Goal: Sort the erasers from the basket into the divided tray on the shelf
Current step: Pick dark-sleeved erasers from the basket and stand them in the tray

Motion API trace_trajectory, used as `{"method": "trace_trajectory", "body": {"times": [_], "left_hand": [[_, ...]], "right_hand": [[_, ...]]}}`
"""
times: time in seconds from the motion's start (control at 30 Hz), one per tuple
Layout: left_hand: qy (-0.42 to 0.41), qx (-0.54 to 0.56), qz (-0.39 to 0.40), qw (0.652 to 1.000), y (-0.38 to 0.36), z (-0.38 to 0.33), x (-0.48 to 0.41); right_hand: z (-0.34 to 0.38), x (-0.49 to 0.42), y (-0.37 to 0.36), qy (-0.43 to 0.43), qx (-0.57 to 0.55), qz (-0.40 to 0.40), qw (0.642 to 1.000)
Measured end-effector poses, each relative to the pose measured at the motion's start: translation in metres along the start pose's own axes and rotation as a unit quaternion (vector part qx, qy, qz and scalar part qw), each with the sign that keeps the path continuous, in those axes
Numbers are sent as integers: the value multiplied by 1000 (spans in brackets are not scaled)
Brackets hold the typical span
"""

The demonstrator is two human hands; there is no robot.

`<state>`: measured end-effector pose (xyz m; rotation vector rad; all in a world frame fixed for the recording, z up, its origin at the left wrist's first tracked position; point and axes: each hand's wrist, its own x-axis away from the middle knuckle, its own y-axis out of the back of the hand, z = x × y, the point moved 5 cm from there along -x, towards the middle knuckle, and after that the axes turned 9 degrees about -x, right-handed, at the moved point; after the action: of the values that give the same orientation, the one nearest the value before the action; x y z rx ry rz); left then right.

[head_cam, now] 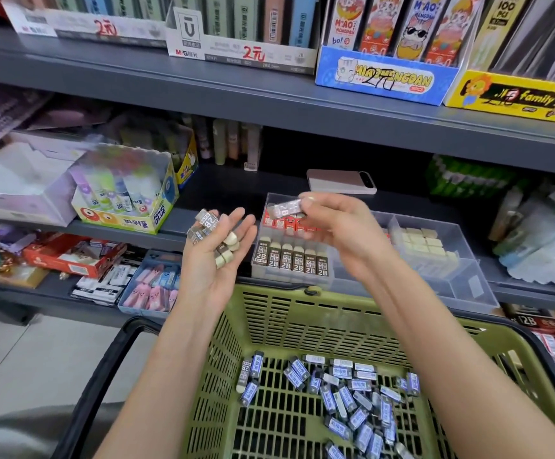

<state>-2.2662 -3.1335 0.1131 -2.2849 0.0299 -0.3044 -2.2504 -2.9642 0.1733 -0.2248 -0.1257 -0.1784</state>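
A person stands over a green basket (269, 313) at a stationery shelf (203, 190), sorting erasers into a clear divided tray (451, 276). The left hand (218, 256) lies palm up with fingers loosely spread, cradling a small heap of brown-sleeved erasers (208, 223). The right hand (342, 226) pinches a single eraser (284, 208) between thumb and fingertips, above the tray's left compartments. There a row of brown 2B erasers (291, 263) stands upright in front of red-sleeved ones (282, 221) – cream erasers (418, 241) fill a section to the right. Dozens of blue-sleeved erasers (352, 399) lie loose on the basket floor – a phone (340, 182) rests behind the tray
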Motion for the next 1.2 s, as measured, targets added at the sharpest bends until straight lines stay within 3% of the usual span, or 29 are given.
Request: {"method": "trace_trajectory", "body": {"times": [0.27, 0.47, 0.6, 0.73, 0.8, 0.9, 1.0, 1.2], "left_hand": [[12, -40, -38, 998, 8, 5, -3], [-14, -18, -55, 998, 8, -1, -2], [-13, -29, -52, 998, 7, -2, -2], [-22, -51, -40, 998, 5, -3, -1], [-30, -71, -20, 997, 3, -4, 0], [-41, -136, 37, 989, -3, -3, 3], [-39, -162, 60, 984, -7, 0, 7], [-40, -110, 41, 992, -9, 2, 6]], "right_hand": [[-20, -15, 0, -51, 225, 35, 972], [-32, -17, -9, -50, 228, 22, 972], [-37, -12, -16, -8, 311, -2, 950], [-26, -5, -21, 94, 424, -22, 900], [-16, 0, -27, 135, 372, -15, 918], [-5, 5, -44, 130, 281, 53, 949], [2, 4, -51, 129, 292, 83, 944], [6, 3, -38, 99, 333, 94, 933]]}}
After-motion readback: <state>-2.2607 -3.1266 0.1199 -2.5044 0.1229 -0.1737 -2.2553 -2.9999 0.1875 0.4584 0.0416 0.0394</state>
